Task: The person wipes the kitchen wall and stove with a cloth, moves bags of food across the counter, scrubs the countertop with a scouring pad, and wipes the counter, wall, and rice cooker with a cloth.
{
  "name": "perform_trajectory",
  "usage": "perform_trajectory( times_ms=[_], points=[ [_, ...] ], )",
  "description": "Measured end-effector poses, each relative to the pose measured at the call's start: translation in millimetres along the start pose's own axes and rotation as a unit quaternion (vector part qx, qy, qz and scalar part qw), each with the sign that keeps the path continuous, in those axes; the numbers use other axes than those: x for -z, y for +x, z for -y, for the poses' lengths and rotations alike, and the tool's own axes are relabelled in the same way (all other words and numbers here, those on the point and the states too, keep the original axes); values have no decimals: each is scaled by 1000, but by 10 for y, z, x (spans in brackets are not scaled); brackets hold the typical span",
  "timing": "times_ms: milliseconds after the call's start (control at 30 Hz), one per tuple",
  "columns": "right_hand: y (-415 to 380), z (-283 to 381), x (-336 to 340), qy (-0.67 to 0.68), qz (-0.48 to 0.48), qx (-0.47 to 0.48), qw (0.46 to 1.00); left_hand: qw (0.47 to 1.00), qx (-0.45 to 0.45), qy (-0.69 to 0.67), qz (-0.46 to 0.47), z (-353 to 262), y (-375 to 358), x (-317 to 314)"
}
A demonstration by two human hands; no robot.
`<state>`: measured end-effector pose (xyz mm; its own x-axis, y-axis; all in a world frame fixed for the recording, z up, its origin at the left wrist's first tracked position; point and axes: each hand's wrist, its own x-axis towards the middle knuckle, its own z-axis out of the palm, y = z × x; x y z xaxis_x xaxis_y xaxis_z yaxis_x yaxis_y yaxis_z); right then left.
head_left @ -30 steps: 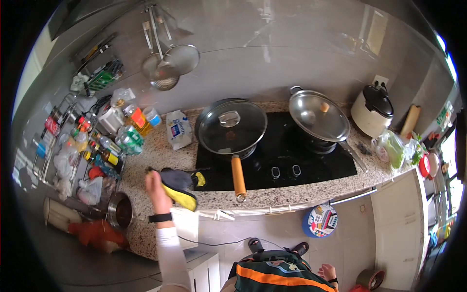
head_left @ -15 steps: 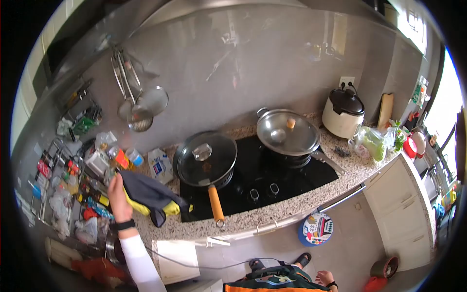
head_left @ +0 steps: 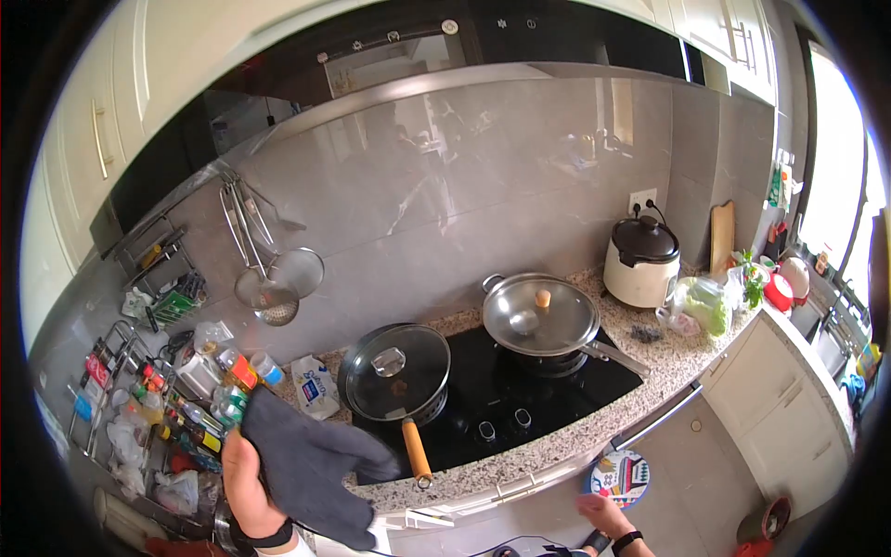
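Observation:
My left hand point(head_left: 249, 478), with a dark wristband, is at the lower left. It grips a dark grey cloth point(head_left: 306, 455) that hangs over the counter's front edge. My right hand point(head_left: 601, 513), also with a dark band, is low at the centre right, above the floor; its fingers are blurred, and nothing shows in them. A lidded frying pan point(head_left: 394, 371) with a wooden handle sits on the left of the black cooktop point(head_left: 478, 399). On the right burner stands a steel wok point(head_left: 541, 316) under a lid.
Bottles point(head_left: 237, 367) and bags crowd the left corner beside a salt packet point(head_left: 316, 387). Ladles point(head_left: 269, 288) hang on the wall. A rice cooker point(head_left: 642, 265) and bagged greens point(head_left: 703, 302) are at the right. A patterned stool point(head_left: 620, 475) stands below the counter.
The view has tilted up, showing the range hood and cabinets. The cloth in my left hand hangs more spread out, with no yellow side showing. My right hand has risen beside the stool.

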<state>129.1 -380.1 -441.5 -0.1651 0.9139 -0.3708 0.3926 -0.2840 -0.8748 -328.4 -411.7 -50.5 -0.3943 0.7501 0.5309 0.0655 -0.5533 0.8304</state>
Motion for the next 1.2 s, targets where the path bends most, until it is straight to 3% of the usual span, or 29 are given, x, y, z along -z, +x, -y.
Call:
perform_trajectory(
  times_ms=[67, 133, 200, 267, 300, 333, 400, 433, 467, 533, 600, 633, 667, 700, 733, 767, 800, 833, 900, 933, 967, 1033, 1133, 1200],
  points=[
    [33, 821, -79, 51, 96, 54, 993, 979, 137, -91, 118, -134, -57, -140],
    [74, 1381, -254, 88, 190, 156, 965, 986, 141, -49, 70, -66, -141, -297],
    [-105, 2033, -435, 39, 219, 317, 922, 940, 215, 59, 260, -18, -138, -404],
    [-139, 2242, -601, -11, 352, 254, 901, 919, 233, 58, 313, 160, -148, -572],
    [-181, 2364, -670, 68, 423, 257, 866, 916, 223, 81, 324, 290, -129, -607],
    [-251, 2473, -608, 67, 424, 258, 866, 912, 213, 104, 334, 440, -111, -634],
    [-431, 2672, -481, -70, 368, 238, 896, 938, 216, 112, 248, 757, -158, -676],
    [-514, 2655, -451, 3, 348, 190, 918, 947, 174, 128, 237, 946, -176, -659],
    [-555, 2577, -420, 77, 326, 140, 932, 957, 63, 197, 205, 1158, -248, -656],
    [-528, 2312, -382, 217, 293, 23, 931, 908, 4, 332, 254, 1504, -461, -505],
    [-410, 1984, -304, 268, 271, 20, 924, 870, 292, 241, 317, 1723, -794, -426],
    [-405, 1919, -274, 307, 245, 12, 920, 875, 185, 266, 359, 1882, -902, -432],
    [-398, 1858, -232, 345, 219, 4, 913, 855, -147, 407, 286, 2093, -1148, -410],
    [-195, 1689, -127, 392, 298, -30, 870, 870, -62, 382, 306, 2109, -1168, -422],
    [-273, 1791, -84, 437, 278, -5, 855, 877, 25, 354, 324, 2110, -1202, -426],
    [-347, 1968, -35, 469, 279, 31, 837, 942, 224, 147, 202, 1666, -1124, -663],
    [-420, 2138, 22, 499, 281, 68, 817, 954, 228, 157, 111, 1639, -1156, -695],
    [-490, 2227, 82, 468, 229, 85, 849, 968, 191, 147, 71, 1627, -1187, -718],
    [-519, 2307, 128, 488, 227, 80, 839, 983, 135, 126, 16, 1568, -1216, -799],
    [-557, 2385, 145, 483, 222, 92, 842, 985, 114, 125, 39, 1563, -1251, -850],
    [-571, 2426, 141, 482, 222, 86, 843, 970, 193, 92, 114, 1601, -1303, -855],
    [-631, 2425, 125, 480, 251, 86, 836, 887, 345, 94, 292, 1620, -1419, -908],
    [-640, 2314, 105, 540, 271, 71, 794, 787, 376, 51, 486, 1887, -1624, -1045],
    [-721, 2447, 174, 546, 270, 90, 788, 784, 387, 26, 484, 2117, -1782, -1095]
  ],
)
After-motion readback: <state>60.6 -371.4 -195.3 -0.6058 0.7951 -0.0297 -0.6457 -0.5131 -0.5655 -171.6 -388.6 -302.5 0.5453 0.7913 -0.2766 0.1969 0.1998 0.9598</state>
